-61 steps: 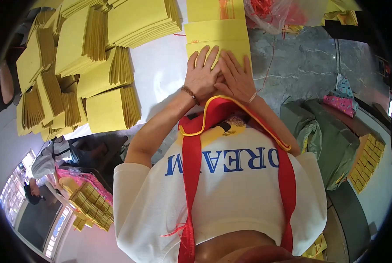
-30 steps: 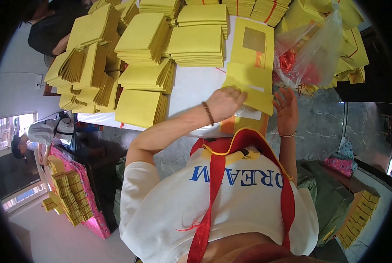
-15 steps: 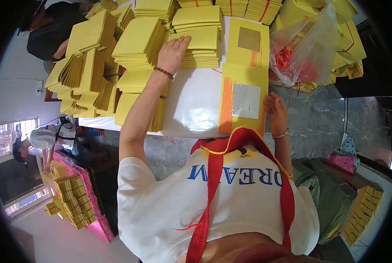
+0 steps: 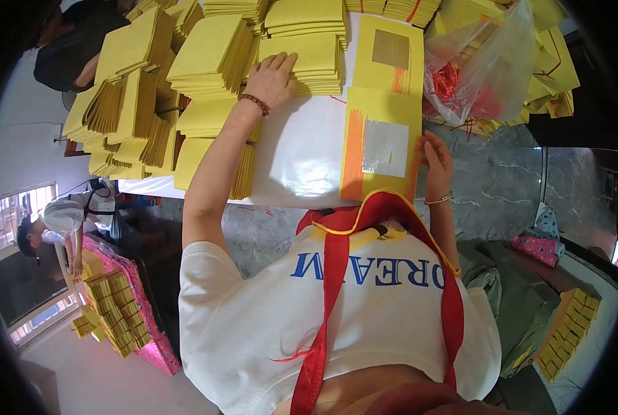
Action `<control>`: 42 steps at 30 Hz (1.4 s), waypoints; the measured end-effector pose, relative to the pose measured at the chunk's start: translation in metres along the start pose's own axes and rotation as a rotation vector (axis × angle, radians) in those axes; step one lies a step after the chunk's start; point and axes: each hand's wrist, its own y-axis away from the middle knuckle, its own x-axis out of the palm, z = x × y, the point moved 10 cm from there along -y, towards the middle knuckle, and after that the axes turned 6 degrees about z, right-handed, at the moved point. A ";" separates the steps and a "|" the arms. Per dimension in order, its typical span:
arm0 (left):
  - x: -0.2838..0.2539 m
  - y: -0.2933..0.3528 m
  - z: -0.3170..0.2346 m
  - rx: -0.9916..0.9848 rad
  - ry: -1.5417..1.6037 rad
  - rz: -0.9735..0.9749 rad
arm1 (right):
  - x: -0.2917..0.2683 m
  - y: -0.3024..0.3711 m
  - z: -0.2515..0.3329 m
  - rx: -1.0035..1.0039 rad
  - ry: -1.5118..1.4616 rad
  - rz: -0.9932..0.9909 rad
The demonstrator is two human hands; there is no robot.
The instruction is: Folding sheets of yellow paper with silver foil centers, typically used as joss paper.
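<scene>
My left hand point(image 4: 271, 81) lies with outstretched fingers on the near part of a stack of folded yellow joss paper point(image 4: 316, 59). Before me on the white table lies a yellow joss paper sheet point(image 4: 358, 104) with a silver square and an orange stripe. It overlaps another such sheet point(image 4: 385, 26) farther off. At the near sheet's right edge is my right hand point(image 4: 437, 166), its fingers curled in against that edge. Whether the edge is firmly pinched is hard to make out.
Yellow paper stacks point(image 4: 205, 52) crowd the table's left. A clear plastic bag point(image 4: 492, 66) with red material stands at the right. A person point(image 4: 74, 218) works at the far left beside a pink-covered table point(image 4: 158, 349). Green covering point(image 4: 520, 304) lies at the lower right.
My right hand has moved in to the near sheet's right edge and its fingers have curled. My left hand stays on the stack. The whole view has shifted slightly.
</scene>
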 end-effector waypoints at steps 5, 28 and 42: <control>0.028 0.007 0.003 -0.063 0.007 0.019 | 0.072 -0.019 0.036 -0.118 0.029 0.194; 0.052 0.076 -0.088 -0.170 1.288 -0.054 | -0.031 0.007 -0.015 -0.060 0.141 -0.126; 0.141 0.105 -0.132 -0.461 1.761 -0.114 | -0.001 0.008 -0.031 -0.118 0.123 0.002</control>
